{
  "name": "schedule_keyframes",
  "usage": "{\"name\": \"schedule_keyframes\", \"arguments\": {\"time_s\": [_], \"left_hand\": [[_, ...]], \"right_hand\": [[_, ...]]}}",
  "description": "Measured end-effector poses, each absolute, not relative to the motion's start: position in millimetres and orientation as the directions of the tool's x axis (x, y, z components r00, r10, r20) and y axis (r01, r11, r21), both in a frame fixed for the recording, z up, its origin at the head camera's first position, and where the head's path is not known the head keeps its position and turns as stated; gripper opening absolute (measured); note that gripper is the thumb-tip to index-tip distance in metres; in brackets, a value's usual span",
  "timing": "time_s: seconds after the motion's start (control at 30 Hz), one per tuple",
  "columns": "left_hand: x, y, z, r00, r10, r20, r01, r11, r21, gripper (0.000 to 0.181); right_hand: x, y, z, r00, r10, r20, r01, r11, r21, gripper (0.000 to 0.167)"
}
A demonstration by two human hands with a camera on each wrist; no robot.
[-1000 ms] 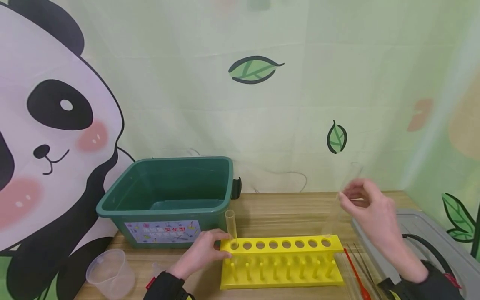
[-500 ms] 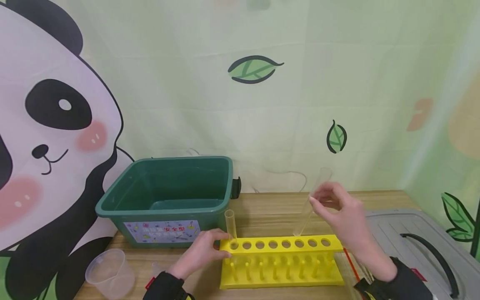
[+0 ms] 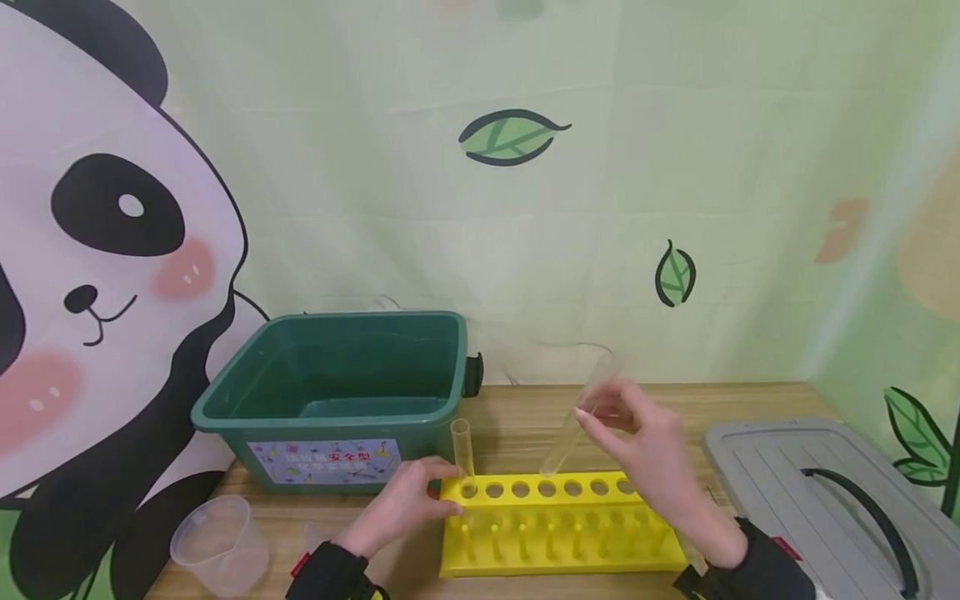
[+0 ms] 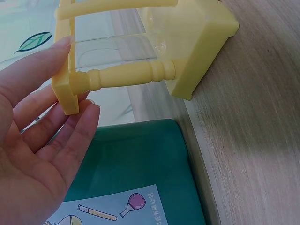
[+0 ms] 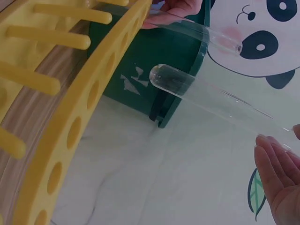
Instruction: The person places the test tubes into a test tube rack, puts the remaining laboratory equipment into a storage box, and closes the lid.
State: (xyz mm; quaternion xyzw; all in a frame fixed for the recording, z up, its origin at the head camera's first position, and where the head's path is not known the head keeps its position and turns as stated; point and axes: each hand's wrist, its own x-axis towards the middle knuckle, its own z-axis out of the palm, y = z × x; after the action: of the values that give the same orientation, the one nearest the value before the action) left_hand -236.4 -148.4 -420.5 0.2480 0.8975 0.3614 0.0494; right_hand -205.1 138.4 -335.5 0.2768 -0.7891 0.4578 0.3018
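Note:
A yellow test tube rack [image 3: 562, 567] stands on the table with a row of holes along its top bar. My left hand [image 3: 408, 504] grips the rack's left end, thumb and fingers on either side of the top bar in the left wrist view. One clear test tube [image 3: 462, 450] stands in the leftmost hole. Between thumb and fingers, my right hand [image 3: 645, 446] pinches a second clear test tube [image 5: 211, 98]. That tube is tilted, its rounded end low and just behind the top bar, apart from the holes.
Behind the rack on the left is a green bin [image 3: 330, 425] with a label. A clear plastic cup [image 3: 221, 550] stands at the front left. At the right lies a grey lid [image 3: 817, 492] with a black handle. A printed cloth hangs at the back.
My right hand has moved left with its test tube, from beyond the rack's right end to behind its middle. The left hand has stayed on the rack.

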Motion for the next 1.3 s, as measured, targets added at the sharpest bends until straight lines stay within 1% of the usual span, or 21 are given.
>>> {"name": "schedule_keyframes", "arguments": {"time_s": [0.43, 0.67, 0.87, 1.03, 1.17, 1.3], "left_hand": [[-235, -149, -421, -0.871, 0.482, 0.091, 0.407, 0.607, 0.683, 0.041], [-235, -150, -422, -0.868, 0.486, 0.104, 0.415, 0.595, 0.688, 0.041], [-236, -150, -422, -0.867, 0.487, 0.105, 0.419, 0.598, 0.684, 0.04], [-236, -149, -422, -0.871, 0.482, 0.096, 0.409, 0.601, 0.687, 0.04], [-237, -149, -422, -0.87, 0.483, 0.098, 0.411, 0.601, 0.686, 0.04], [-237, -149, -422, -0.863, 0.491, 0.12, 0.431, 0.591, 0.682, 0.039]], "right_hand": [[-205, 113, -348, -0.685, -0.227, 0.692, -0.727, 0.278, -0.628, 0.023], [-207, 102, -354, -0.657, -0.275, 0.702, -0.754, 0.23, -0.616, 0.026], [-202, 91, -348, -0.65, -0.304, 0.696, -0.759, 0.246, -0.602, 0.024], [-191, 84, -333, -0.681, -0.326, 0.656, -0.731, 0.257, -0.632, 0.019], [-199, 83, -341, -0.706, -0.342, 0.62, -0.706, 0.279, -0.651, 0.016], [-211, 83, -354, -0.704, -0.36, 0.612, -0.709, 0.309, -0.634, 0.019]]}}
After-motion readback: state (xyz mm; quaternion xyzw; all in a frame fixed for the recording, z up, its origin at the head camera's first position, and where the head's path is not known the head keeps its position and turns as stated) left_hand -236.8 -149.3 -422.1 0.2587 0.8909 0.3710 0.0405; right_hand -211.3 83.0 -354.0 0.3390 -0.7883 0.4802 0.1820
